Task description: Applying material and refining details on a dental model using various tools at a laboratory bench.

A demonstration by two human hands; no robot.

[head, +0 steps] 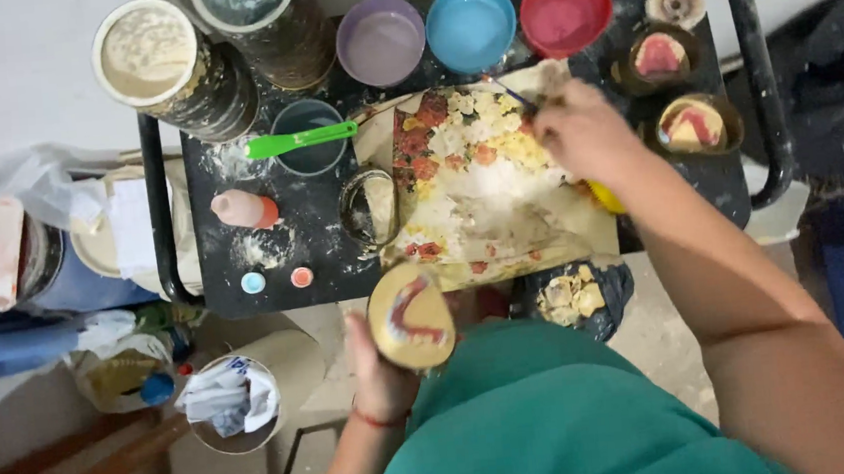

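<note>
The left hand (380, 363) was curled around a brass-coloured oval flask half (410, 316), fingers wrapped behind it and thumb at its edge, holding it tilted so its face showed: a horseshoe of pink denture wax set in pale plaster. It hovered just off the near edge of the black work tray (311, 226), above the person's green lap.

The right hand (584, 132) reached across the tray with its fingers pressed together, pinching a thin brush (509, 91) whose blue-handled tip pointed toward the bowls at the far side. Under that hand lay a floral cloth (478, 182), dusted white with plaster (most thickly at the middle).

Beyond the brush stood three small rubber bowls in a row: a purple bowl (381, 40), a blue bowl (471, 25) and a red bowl (565, 10). To the right of the hand sat two more flask halves (694, 125) with pink inside. Left of the cloth stood a glass cup (370, 209), a dark cup with a green spatula (299, 139) laid across it, and a small pink bottle (244, 209) lying on its side. Two large spattered tins (173, 66) stood at the far left corner. A bag of plaster scraps (572, 295) hung just below the cloth's near edge.
</note>
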